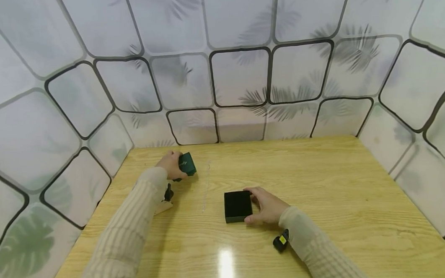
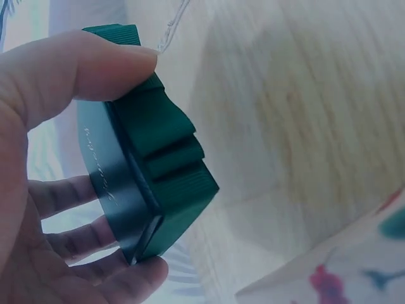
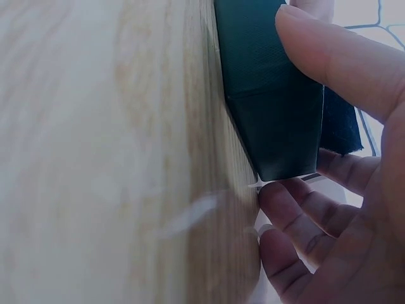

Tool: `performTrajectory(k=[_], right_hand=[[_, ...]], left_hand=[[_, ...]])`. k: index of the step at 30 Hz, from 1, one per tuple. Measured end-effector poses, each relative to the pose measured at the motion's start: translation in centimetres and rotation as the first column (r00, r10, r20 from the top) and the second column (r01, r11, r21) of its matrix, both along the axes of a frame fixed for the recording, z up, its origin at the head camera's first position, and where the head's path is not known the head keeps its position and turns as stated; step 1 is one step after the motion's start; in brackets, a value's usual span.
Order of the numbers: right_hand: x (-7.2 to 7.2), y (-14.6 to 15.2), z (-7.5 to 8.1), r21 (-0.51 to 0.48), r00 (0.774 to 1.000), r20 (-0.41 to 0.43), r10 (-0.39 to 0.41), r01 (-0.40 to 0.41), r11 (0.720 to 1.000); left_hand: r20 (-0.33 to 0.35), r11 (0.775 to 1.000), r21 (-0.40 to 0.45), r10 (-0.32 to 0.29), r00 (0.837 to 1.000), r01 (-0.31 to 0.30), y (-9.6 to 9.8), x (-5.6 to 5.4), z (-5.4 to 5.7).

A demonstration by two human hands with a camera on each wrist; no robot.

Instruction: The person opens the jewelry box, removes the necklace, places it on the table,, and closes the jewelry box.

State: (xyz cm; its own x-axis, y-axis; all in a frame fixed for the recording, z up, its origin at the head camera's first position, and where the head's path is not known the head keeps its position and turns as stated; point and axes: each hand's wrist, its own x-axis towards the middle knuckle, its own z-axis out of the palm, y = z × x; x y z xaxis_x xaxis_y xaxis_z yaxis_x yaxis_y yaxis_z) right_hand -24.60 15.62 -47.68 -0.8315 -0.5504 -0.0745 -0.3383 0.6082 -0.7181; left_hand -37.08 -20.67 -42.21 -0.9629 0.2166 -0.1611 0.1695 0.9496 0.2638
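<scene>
Near the far left of the table, my left hand (image 1: 171,163) holds a dark green box lid (image 1: 186,164) above the tabletop. In the left wrist view, thumb and fingers grip opposite sides of the lid (image 2: 126,183), which bears pale script and a folded green ribbon. My right hand (image 1: 268,206) holds the matching box base (image 1: 237,219) by its right side, thumb at the near corner. That base stands on the wood, its black inside facing up. Between the two hands lies a thin silvery chain (image 1: 206,192), stretched out roughly straight.
A cream-coloured flat item (image 1: 163,208) lies under the left wrist; the left wrist view shows a floral-printed surface (image 2: 329,272) at its corner. Small black cameras sit at the left wrist (image 1: 168,193) and right wrist (image 1: 281,240). A patterned curtain (image 1: 240,81) encloses the wooden table (image 1: 318,182).
</scene>
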Motion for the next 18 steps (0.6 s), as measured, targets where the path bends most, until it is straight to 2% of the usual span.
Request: performTrajectory(k=[9,18], right_hand=[[0.1,0.0,0.0,-0.004,1.000,-0.002,0.000,0.000,1.000],[0.1,0.1,0.1,-0.002,1.000,-0.007,0.010,-0.010,1.000]], left_hand=[[0.053,1.000,-0.027,0.012,0.999,-0.010,0.5,0.9,-0.5],[0.038,0.999,-0.019,0.036,0.999,-0.035,1.0,1.4,-1.2]])
